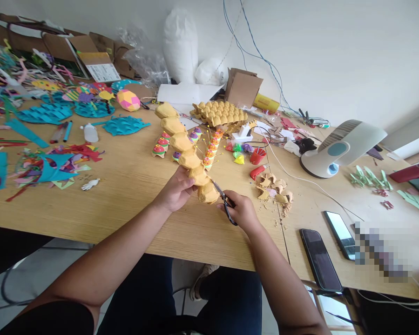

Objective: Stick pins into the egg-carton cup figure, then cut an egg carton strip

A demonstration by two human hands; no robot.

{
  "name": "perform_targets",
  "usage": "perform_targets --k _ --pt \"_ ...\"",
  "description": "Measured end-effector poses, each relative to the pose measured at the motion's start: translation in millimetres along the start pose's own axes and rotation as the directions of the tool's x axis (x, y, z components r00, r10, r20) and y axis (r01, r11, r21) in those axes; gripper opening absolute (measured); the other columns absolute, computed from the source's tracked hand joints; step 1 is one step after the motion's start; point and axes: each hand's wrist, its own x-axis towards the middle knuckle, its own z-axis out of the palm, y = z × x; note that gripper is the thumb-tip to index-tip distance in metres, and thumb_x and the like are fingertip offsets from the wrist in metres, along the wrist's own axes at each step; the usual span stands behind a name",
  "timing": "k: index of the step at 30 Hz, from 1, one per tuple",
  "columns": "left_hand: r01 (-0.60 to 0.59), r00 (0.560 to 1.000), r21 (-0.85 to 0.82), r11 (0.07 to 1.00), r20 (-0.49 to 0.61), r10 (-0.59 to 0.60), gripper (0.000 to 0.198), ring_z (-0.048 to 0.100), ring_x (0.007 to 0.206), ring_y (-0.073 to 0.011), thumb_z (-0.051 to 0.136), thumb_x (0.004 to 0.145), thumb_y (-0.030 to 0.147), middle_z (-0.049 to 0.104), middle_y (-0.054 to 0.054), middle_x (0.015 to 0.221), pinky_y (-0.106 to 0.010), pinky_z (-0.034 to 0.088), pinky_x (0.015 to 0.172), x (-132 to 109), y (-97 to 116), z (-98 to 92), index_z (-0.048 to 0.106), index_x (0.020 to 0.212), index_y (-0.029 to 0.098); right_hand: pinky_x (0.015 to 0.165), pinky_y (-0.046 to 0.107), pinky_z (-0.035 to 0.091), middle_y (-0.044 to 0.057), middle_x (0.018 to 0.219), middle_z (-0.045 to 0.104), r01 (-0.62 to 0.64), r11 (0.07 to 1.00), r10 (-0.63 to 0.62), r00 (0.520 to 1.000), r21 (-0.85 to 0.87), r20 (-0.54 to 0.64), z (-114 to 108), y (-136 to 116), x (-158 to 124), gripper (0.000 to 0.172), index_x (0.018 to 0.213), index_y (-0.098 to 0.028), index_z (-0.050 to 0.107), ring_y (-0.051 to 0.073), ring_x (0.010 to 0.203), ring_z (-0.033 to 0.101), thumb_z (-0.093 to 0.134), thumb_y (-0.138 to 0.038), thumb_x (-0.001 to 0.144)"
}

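Observation:
My left hand (177, 190) is closed on a long strip of yellow egg carton (184, 148), gripping it near its lower end. The strip slants up and away over the table, its several cups in one row. Black-handled scissors (226, 204) are in my right hand (243, 210), with fingers wrapped round the handles. Their blades touch the right edge of the strip, close to the lowest cups; how far they part is hard to see. Behind the strip stand painted egg-carton pieces (160, 144), one of them a taller row (212, 148) with yellow-tipped pins around it.
Carton scraps (274, 186) lie right of the scissors, beside a red cutter (258, 171) and a red cup (258, 156). A whole egg tray (218, 113) is farther back. A white fan (338, 149) and two phones (320, 258) are at right. Coloured paper scraps (56, 167) cover the left.

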Motion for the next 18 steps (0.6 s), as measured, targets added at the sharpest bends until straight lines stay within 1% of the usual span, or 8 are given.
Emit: perform_targets --k 4,7,11,15,18 --pt "0.015 1.0 -0.019 1.0 0.0 -0.015 0.05 0.068 0.098 -0.0139 0.087 0.073 0.031 0.067 0.001 0.114 -0.024 0.059 0.082 -0.1 -0.6 -0.7 0.061 0.115 0.025 0.059 0.024 0.039 0.0 0.066 0.062 0.003 1.0 -0.002 1.0 0.006 -0.027 0.9 0.3 -0.9 0.037 0.103 -0.021 0.071 0.015 0.06 0.054 0.065 -0.054 0.088" --pt "0.025 1.0 -0.027 0.999 -0.01 -0.026 0.051 0.067 0.095 -0.0135 0.088 0.072 0.031 0.068 0.001 0.11 -0.023 0.059 0.079 -0.3 -0.5 -0.3 0.062 0.115 0.025 0.06 0.024 0.04 0.002 0.071 0.065 -0.012 1.0 0.012 0.998 0.011 -0.055 0.9 -0.1 -1.1 0.037 0.104 -0.021 0.071 0.015 0.062 0.055 0.066 -0.054 0.088" --pt "0.028 1.0 -0.045 0.999 -0.007 -0.029 0.051 0.067 0.095 -0.0143 0.088 0.071 0.032 0.068 0.0 0.112 -0.024 0.059 0.079 0.0 0.8 1.0 0.062 0.114 0.025 0.059 0.024 0.038 0.0 0.07 0.064 -0.025 1.0 0.025 0.999 0.002 -0.034 -1.2 -4.0 -0.9 0.034 0.106 -0.022 0.07 0.015 0.061 0.055 0.067 -0.05 0.088" --pt "0.048 0.999 -0.041 0.998 0.023 -0.047 0.053 0.067 0.099 -0.0154 0.088 0.071 0.033 0.068 0.0 0.116 -0.025 0.059 0.08 0.0 2.5 1.3 0.062 0.117 0.027 0.06 0.024 0.037 0.0 0.072 0.063 0.041 0.999 -0.041 0.999 -0.015 -0.001 -4.1 -9.2 -1.2 0.028 0.106 -0.021 0.068 0.015 0.064 0.055 0.065 -0.043 0.089" --pt "0.073 0.996 -0.026 0.997 0.045 -0.072 0.055 0.067 0.098 -0.0154 0.088 0.071 0.036 0.068 0.001 0.114 -0.025 0.058 0.078 -0.9 2.8 0.6 0.061 0.119 0.029 0.062 0.025 0.037 0.0 0.072 0.062 0.079 0.996 -0.08 0.997 -0.036 -0.008 -4.9 -10.6 -1.4 0.027 0.108 -0.02 0.068 0.015 0.066 0.055 0.064 -0.039 0.089"
